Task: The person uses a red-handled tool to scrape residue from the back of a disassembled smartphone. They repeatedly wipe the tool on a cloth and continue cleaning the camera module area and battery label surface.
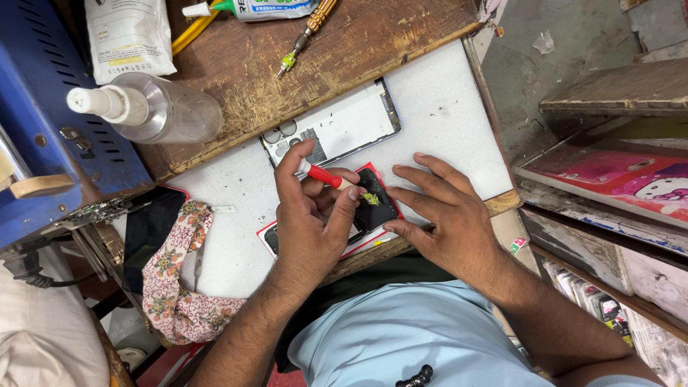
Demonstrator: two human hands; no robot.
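Red-handled tool was pinched in the left hand, best kept low over the phone that the flat-fingered right hand steadied.

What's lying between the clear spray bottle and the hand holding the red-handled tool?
In the head view, between the spray bottle and the left hand lie bare scuffed wooden board and an opened phone back panel.

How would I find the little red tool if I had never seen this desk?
Start at the white mat on the wooden workbench, then find the dark phone part near its front edge. The left hand holds the red-handled tool over it. It is the only red-and-white stick here, with a greenish tip; the screwdriver farther back is amber.
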